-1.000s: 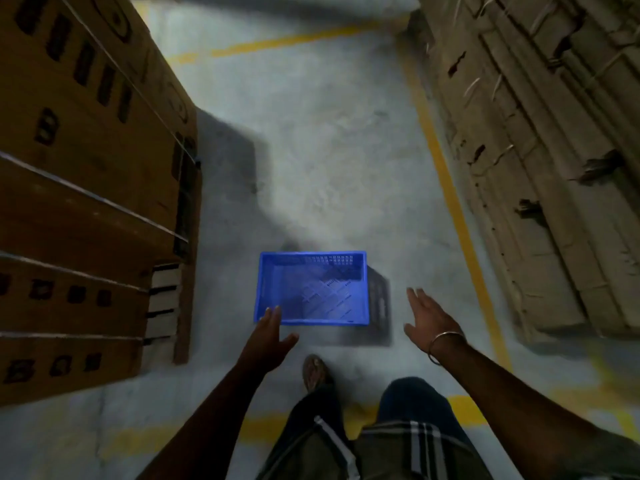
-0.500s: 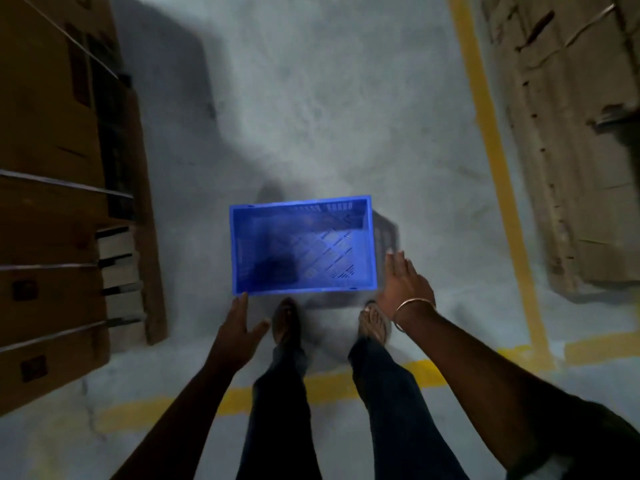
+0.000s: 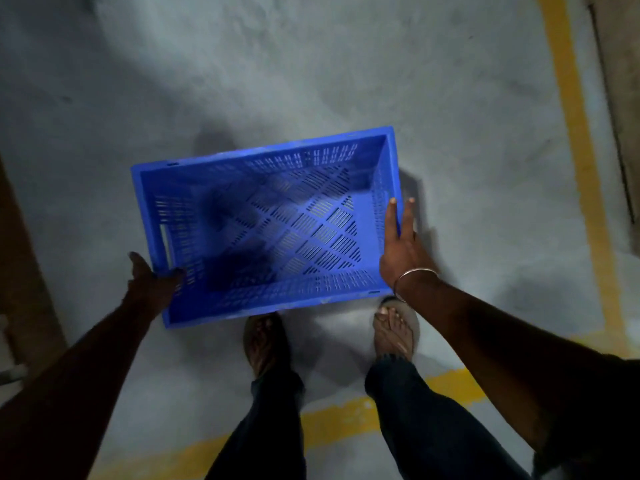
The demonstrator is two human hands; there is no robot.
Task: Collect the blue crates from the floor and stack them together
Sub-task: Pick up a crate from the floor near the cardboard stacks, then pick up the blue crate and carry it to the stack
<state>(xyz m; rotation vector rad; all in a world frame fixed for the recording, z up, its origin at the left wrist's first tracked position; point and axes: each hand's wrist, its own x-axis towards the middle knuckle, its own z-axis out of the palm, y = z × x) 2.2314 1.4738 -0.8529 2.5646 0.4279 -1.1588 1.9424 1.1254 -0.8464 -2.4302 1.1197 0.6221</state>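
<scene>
Underfoot lies a pale grey concrete floor [image 3: 311, 64], mottled and dimly lit, with a brighter patch of light across its middle. Yellow painted lines [image 3: 575, 133] mark it: one runs up the right side, another crosses near the person's legs. At the far right edge stands a brown wall-like surface, too dark to identify; at the far left, a brown shape, equally unclear.

A person stands looking down at one blue crate [image 3: 266, 223], open and empty, with slotted walls and a lattice base. It sits just ahead of their sandalled feet [image 3: 394, 327]; I cannot tell whether it rests on the floor or is lifted.

Their left hand [image 3: 152, 282] grips the crate's near-left corner, thumb curled over the rim. Their right hand [image 3: 403, 247], with a metal bangle [image 3: 412, 278] at the wrist, lies against the right wall, fingers straight and slightly parted along the rim.
</scene>
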